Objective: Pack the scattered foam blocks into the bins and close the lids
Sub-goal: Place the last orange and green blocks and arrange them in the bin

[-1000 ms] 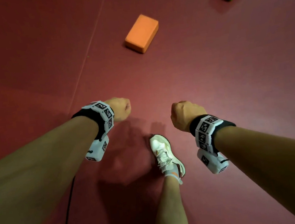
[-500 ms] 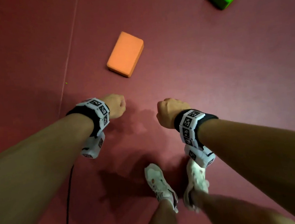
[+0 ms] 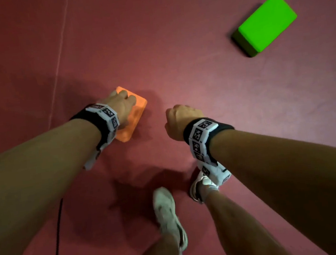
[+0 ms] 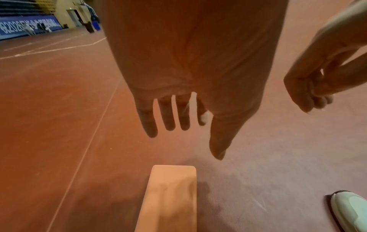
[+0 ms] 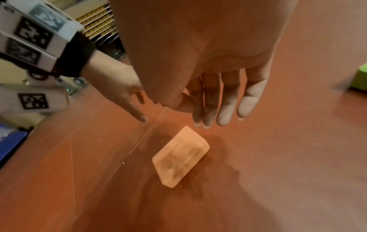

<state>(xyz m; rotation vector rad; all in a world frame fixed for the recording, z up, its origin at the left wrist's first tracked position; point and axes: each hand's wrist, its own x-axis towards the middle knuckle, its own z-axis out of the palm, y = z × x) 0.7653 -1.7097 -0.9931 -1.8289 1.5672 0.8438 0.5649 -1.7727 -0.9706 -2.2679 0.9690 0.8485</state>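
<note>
An orange foam block (image 3: 135, 118) lies flat on the red floor. My left hand (image 3: 121, 105) hovers over its near end. In the left wrist view the left hand (image 4: 188, 138) has straight, spread fingers a little above the orange block (image 4: 170, 196), not touching it. My right hand (image 3: 180, 119) hangs to the right of the block, loosely curled and holding nothing. The right wrist view shows the right hand (image 5: 200, 116) relaxed above the orange block (image 5: 180, 157). A green foam block (image 3: 266, 24) lies further off at the upper right. No bin is in view.
My two white shoes (image 3: 166, 211) (image 3: 200, 184) stand just behind the hands. A black cable (image 3: 56, 240) trails on the floor at the lower left. A thin white floor line (image 3: 58, 58) runs left of the orange block. A blue banner (image 4: 25, 26) stands far off.
I have stepped forward, so both blocks are nearer. My left hand went from a fist to straight fingers and moved over the orange block. The right hand stayed beside it.
</note>
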